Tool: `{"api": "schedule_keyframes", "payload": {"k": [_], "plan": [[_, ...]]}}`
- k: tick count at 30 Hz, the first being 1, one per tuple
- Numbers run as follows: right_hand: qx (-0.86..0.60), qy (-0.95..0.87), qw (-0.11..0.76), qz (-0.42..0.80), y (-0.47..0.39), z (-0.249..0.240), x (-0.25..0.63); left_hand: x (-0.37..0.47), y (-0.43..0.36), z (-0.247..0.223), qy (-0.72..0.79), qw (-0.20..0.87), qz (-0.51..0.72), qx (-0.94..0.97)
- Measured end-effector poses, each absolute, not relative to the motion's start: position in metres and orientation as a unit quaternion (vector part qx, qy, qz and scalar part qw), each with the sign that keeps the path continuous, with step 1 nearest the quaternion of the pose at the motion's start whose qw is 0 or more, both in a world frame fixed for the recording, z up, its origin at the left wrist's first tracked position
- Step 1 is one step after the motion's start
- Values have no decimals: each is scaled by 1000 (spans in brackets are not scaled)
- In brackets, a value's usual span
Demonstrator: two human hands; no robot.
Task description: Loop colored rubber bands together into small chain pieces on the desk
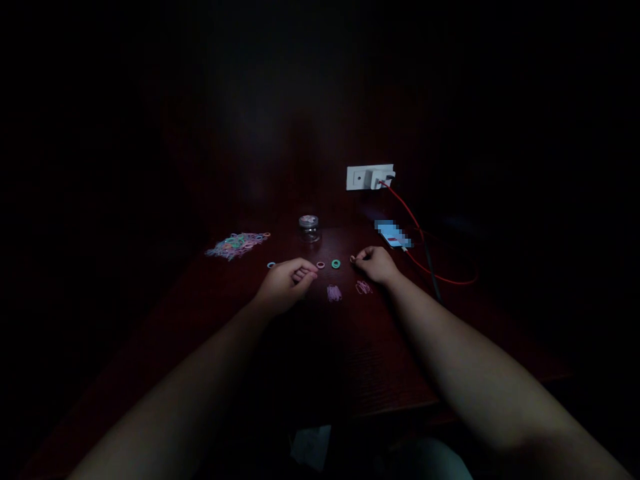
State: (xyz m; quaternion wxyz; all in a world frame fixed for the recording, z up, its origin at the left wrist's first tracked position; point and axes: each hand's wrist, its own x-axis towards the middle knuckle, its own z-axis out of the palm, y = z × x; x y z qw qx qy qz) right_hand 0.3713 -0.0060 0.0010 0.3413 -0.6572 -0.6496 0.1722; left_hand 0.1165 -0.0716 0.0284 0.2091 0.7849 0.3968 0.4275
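Now, tan ring [353,259]: pinched at the fingertips of the right hand [379,265], low over the desk [390,360], next in line after the green ring [336,268].
Right hand: clamped on the tan ring, with thumb and finger meeting.
Left hand [286,283]: curled in, with thumb and fingertips close together, well apart from the right hand; too dim to tell empty from holding.
Pink ring [321,268]: flat on the desk, right by the left fingertips, hard to tell touching or not.
Green ring: flat and thick, between the pink ring and the right hand.
Blue ring [269,265]: partly hidden behind the left hand.
Purple bands [334,293]: in a little bunch, nearer than the rings.
Pink bands [364,287]: in a looser bunch, just beside the purple bands, close to the right hand.
Big pile [237,245]: heaped at the far left, with many mixed colors.
Jar [310,231]: small, round and see-through, standing behind the rings.
Phone [393,234]: lying flat behind the right hand, brightly lit, blurred into squares.
Red cord [409,209]: looping from the white plug [375,180] down to the desk.
Wall socket [357,177]: white, above the back of the desk.
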Motion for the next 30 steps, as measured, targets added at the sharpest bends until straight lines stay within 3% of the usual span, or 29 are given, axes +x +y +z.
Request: {"api": "schedule_keyframes", "payload": {"k": [22,30], "plan": [[-718,-587,340,157,-1,7,394,102,-59,20,415,211,453,760],[-657,-662,302,198,0,7,399,93,-51,17,436,198,470,741]]}}
